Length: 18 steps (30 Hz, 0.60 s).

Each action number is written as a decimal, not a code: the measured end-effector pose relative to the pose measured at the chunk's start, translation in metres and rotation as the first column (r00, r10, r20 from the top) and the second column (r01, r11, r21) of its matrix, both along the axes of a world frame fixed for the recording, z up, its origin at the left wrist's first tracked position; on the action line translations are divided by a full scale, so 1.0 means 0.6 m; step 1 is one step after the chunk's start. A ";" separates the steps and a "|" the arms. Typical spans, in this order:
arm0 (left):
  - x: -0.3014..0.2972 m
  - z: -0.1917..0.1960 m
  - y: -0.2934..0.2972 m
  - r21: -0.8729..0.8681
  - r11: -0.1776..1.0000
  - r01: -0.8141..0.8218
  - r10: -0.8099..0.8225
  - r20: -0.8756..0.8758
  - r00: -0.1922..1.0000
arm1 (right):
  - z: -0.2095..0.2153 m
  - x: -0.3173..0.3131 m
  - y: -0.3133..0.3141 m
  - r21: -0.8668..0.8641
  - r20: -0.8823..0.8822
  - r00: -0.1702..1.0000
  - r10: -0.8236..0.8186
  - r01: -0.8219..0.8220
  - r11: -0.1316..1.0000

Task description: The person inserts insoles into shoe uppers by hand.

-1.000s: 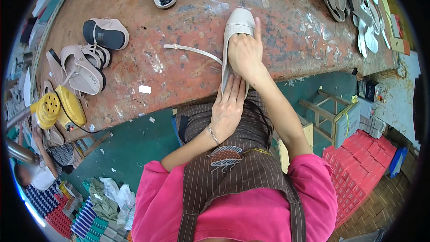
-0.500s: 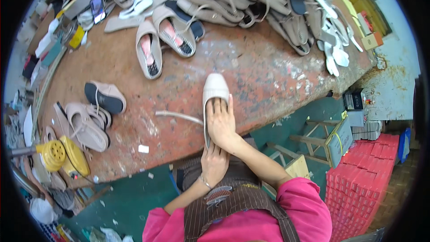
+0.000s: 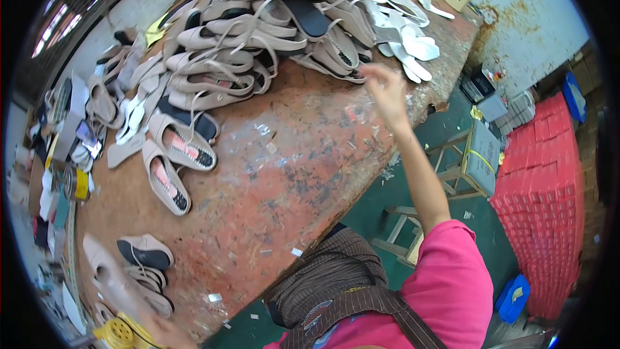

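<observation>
At the lower left, my left hand [image 3: 165, 331] is blurred by motion and grips the heel end of a beige flat shoe [image 3: 106, 271]. That shoe's toe points up and away, beside the yellow tool with a perforated round end [image 3: 119, 333]. My right hand [image 3: 387, 94] reaches over the table's right side. Its fingers are bent and apart, with nothing seen in them. The fingertips are close to a beige shoe [image 3: 345, 55] at the right end of the shoe pile; I cannot tell if they touch it.
A big pile of beige shoes [image 3: 219, 58] covers the back of the worn red-brown table [image 3: 278, 181]. White insoles [image 3: 413, 45] lie to its right. A pair of shoes [image 3: 168, 184] sits at mid-left. Wooden stools [image 3: 462, 161] and stacked red boxes [image 3: 539, 200] stand at right.
Both hands were together on one shoe at the table's front edge. My left hand has carried it to the lower left, while my right hand has left it for the pile. The view has swung right.
</observation>
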<state>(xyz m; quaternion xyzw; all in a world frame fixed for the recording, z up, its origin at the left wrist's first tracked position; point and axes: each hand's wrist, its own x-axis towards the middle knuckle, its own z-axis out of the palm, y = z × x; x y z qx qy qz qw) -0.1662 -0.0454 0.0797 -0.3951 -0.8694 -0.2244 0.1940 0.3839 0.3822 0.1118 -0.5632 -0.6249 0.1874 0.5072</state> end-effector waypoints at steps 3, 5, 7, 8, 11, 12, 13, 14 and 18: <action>-0.054 0.036 0.024 -0.124 0.992 -0.031 0.020 -0.086 0.996 | -0.049 0.158 0.127 -0.077 0.470 0.788 -0.397 0.484 0.871; -0.052 0.046 0.073 -0.163 0.980 -0.112 0.074 -0.223 0.972 | -0.085 0.205 0.175 -0.051 0.610 0.661 -0.436 0.582 0.811; -0.041 0.056 0.118 -0.194 0.959 -0.205 0.125 -0.359 0.925 | -0.144 0.264 0.226 -0.059 0.715 0.574 -0.399 0.618 0.784; -0.032 0.061 0.134 -0.205 0.943 -0.263 0.156 -0.426 0.891 | -0.149 0.271 0.243 -0.063 0.713 0.580 -0.395 0.614 0.787; 0.015 0.082 0.194 -0.235 0.942 -0.241 0.105 -0.477 0.872 | -0.169 0.280 0.291 -0.103 0.797 0.522 -0.302 0.611 0.785; 0.049 0.103 0.246 -0.249 0.964 -0.096 -0.013 -0.401 0.916 | -0.189 0.299 0.302 -0.138 0.806 0.527 -0.268 0.609 0.781; 0.059 0.084 0.287 -0.212 0.977 0.035 -0.087 -0.241 0.967 | -0.192 0.346 0.293 -0.081 0.789 0.541 -0.291 0.561 0.824; 0.073 0.062 0.326 -0.149 0.979 0.137 -0.152 -0.090 0.984 | -0.200 0.377 0.291 -0.025 0.764 0.570 -0.303 0.495 0.869; 0.188 0.042 0.528 0.386 0.810 0.441 -0.586 0.534 0.610 | -0.136 0.343 0.240 -0.041 0.713 0.558 -0.424 0.637 0.770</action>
